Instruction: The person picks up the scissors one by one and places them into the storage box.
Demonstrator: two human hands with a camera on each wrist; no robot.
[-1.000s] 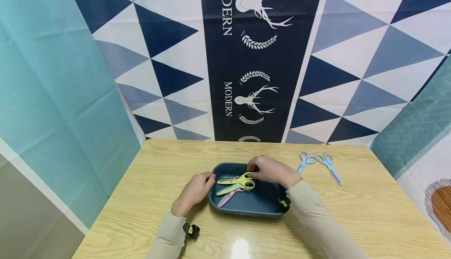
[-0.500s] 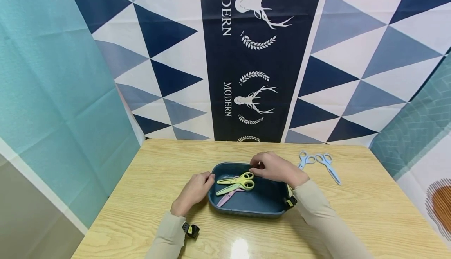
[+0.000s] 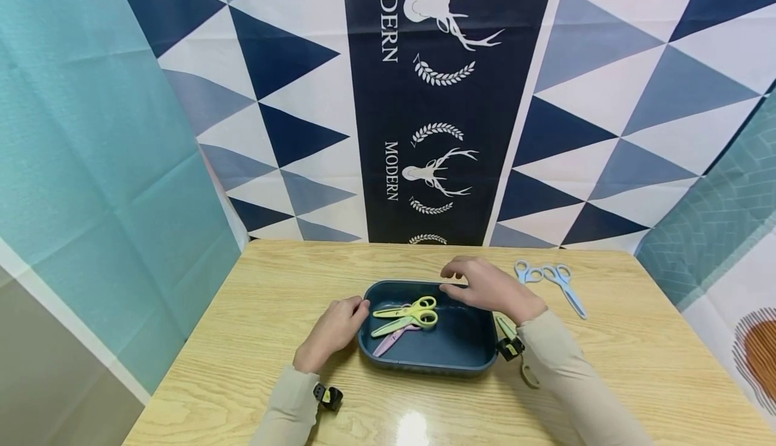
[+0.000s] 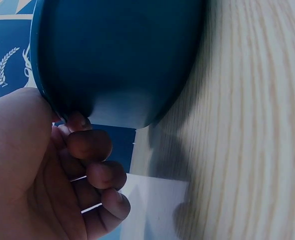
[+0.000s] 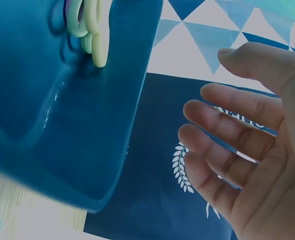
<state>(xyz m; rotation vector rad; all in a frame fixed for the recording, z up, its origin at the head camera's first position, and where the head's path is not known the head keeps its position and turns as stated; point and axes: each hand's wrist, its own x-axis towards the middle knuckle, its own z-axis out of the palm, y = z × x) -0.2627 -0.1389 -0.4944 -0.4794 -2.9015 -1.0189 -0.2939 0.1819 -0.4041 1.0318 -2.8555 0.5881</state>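
Note:
In the head view, a dark blue plastic tray [image 3: 433, 368] stands mid-table. My left hand [image 3: 333, 331] pinches its left rim between thumb and forefinger; the left wrist view shows the other fingers curled below the tray wall [image 4: 122, 60]. Inside, yellow-and-green scissors [image 3: 415, 312] lie across pink scissors [image 3: 389, 343]. Over the tray's far right corner hovers my right hand [image 3: 488, 288], holding nothing. In the right wrist view its fingers [image 5: 222, 100] are spread and slightly bent, apart from the tray. Handle loops [image 5: 90, 15] show in the tray there.
Two pairs of light blue scissors lie at the back right; the right pair [image 3: 566, 290] shows fully, the left pair [image 3: 526, 272] is partly behind my hand. Green scissors [image 3: 529, 373] on the table right of the tray are partly hidden by my wrist. A patterned curtain [image 3: 291, 129] hangs behind.
My right hand has moved right and away from the scissors in the tray, and its fingers have parted. The green scissors beside the tray have come into sight. My left hand stays put.

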